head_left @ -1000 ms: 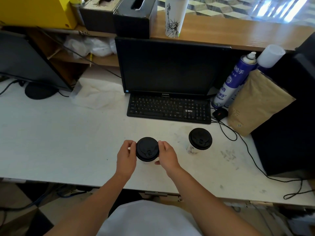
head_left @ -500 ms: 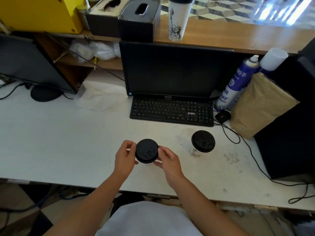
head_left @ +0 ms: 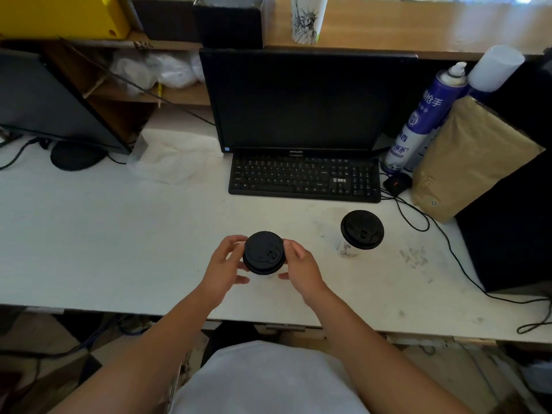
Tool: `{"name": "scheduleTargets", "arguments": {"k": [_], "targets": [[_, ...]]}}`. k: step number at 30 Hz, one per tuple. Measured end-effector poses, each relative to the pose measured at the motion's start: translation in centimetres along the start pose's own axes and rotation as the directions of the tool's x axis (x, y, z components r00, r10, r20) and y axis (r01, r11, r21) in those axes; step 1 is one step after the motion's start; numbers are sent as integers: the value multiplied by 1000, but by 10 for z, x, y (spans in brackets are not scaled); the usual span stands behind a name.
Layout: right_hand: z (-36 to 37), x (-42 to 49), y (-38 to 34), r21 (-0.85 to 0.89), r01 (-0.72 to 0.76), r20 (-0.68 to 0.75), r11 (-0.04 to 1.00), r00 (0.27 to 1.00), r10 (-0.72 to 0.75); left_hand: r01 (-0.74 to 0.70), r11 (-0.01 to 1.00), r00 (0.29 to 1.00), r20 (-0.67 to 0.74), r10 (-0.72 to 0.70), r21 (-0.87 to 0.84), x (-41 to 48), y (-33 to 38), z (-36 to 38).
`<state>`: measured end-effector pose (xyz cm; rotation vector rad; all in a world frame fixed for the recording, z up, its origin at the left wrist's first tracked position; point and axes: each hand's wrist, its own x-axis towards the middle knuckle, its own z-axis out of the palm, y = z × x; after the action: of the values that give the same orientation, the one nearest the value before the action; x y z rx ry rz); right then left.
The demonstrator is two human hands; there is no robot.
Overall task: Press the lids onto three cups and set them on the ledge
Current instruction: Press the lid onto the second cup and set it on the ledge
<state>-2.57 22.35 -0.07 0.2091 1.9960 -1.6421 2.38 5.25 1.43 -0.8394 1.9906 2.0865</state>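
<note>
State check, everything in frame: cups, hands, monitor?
Held cup: lid on, gripped from both sides.
Left hand: grips the cup's left side.
Right hand: grips its right side.
Desk cup: lidded, upright on desk, untouched.
Ledge cup: upright on ledge; top out of frame.
Monitor: screen dark.

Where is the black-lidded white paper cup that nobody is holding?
Head view: the free cup stands on the white desk, right of the right hand gripping the other lidded cup, in front of the black keyboard, at its right end.
</note>
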Motion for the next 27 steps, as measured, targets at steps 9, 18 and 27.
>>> {"name": "scheduleTargets", "arguments": {"k": [9,18,27], "targets": [[-16,-6,-2,46,-75,307,996,950,57,325,937,943,-32,-331,-126,7,24,0],[-24,-10,-38,15,19,424,1000,905,-24,467,864,882,173,-438,-191,21,48,-4],[-45,-10,-56,37,-93,390,995,918,72,170,619,956,-280,84,767,33,-28,-26]]}}
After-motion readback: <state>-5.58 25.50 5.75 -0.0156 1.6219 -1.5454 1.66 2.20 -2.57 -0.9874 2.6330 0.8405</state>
